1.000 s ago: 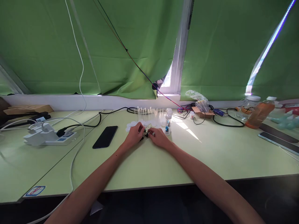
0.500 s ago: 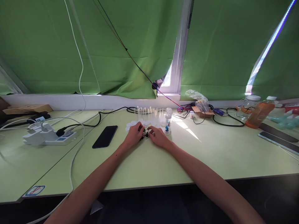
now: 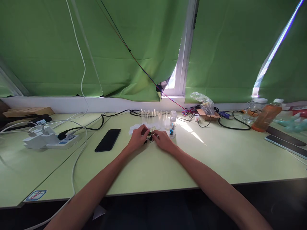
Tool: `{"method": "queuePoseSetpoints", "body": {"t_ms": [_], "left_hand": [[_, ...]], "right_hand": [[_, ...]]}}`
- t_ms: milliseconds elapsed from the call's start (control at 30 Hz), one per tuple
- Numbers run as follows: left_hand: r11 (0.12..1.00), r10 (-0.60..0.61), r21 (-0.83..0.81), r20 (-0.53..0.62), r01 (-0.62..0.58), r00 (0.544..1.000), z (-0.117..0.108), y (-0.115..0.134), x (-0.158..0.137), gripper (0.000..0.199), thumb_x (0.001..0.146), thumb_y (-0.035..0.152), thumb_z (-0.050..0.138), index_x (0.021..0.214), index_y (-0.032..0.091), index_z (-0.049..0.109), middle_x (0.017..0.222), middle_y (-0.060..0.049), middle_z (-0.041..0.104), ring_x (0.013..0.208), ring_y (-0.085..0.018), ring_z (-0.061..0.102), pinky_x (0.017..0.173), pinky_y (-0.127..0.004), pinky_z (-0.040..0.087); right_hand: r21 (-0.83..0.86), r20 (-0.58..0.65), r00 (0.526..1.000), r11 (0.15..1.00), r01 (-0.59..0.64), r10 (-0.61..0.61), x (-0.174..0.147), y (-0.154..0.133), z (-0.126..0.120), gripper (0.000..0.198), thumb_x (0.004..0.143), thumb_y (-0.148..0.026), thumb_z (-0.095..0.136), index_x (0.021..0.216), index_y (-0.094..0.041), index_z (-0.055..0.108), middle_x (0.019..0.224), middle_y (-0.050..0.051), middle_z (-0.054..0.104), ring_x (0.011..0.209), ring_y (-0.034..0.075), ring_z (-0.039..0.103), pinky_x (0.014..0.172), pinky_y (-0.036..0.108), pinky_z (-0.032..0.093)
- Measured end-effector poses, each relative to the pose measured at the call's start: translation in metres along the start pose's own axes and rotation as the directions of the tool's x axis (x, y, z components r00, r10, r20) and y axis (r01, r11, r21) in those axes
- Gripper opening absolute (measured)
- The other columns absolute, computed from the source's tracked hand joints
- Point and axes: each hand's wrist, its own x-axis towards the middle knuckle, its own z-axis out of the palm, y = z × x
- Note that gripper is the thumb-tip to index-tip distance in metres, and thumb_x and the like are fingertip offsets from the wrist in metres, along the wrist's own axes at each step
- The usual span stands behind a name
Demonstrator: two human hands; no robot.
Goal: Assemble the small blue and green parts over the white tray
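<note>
Small dark parts with thin wire-like leads (image 3: 150,138) lie in a little heap between my two hands on the pale table. My left hand (image 3: 138,136) bends over the heap from the left, thumb and fingers closed together at the parts. From the right, my right hand (image 3: 165,140) pinches at the same heap. What either hand holds is too small to name. Behind them stand several clear vials (image 3: 153,117) with white round lids (image 3: 133,128) nearby. A clear vial with blue pieces inside (image 3: 171,127) stands beside my right hand.
A black phone (image 3: 107,140) lies left of my hands. Farther left is a white power strip (image 3: 62,143) with plugs and cables. At the back right sits an open cardboard box (image 3: 207,116). An orange bottle (image 3: 267,115) and a dark flat device (image 3: 286,146) are far right.
My fingers have shifted slightly over the small parts, and a bit of green now shows between them. Everything else stays where it was.
</note>
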Motion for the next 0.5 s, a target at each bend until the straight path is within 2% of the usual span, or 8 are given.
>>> {"method": "queuePoseSetpoints", "body": {"t_ms": [267, 500], "left_hand": [[0.999, -0.041, -0.035, 0.034, 0.042, 0.999, -0.0008, -0.0018, 0.0012, 0.024, 0.086, 0.042, 0.049, 0.078, 0.021, 0.056, 0.071, -0.001, 0.066, 0.065, -0.016, 0.056, 0.063, -0.028, 0.044], [0.997, -0.077, 0.007, -0.047, 0.077, 0.996, 0.0000, -0.0062, 0.0044, 0.022, 0.083, 0.041, 0.052, 0.074, 0.021, 0.055, 0.068, -0.001, 0.062, 0.063, -0.016, 0.054, 0.063, -0.028, 0.043]], "right_hand": [[0.051, -0.023, 1.000, 0.999, 0.008, -0.007, 0.0006, 0.0015, 0.0010, 0.019, 0.089, -0.019, 0.051, 0.096, -0.018, 0.069, 0.080, 0.002, 0.071, 0.070, 0.014, 0.061, 0.070, 0.023, 0.043], [0.074, -0.086, 0.996, 0.997, 0.030, -0.024, -0.0008, -0.0050, -0.0016, 0.017, 0.089, -0.022, 0.051, 0.092, -0.019, 0.067, 0.077, 0.001, 0.069, 0.066, 0.013, 0.058, 0.066, 0.023, 0.042]]}}
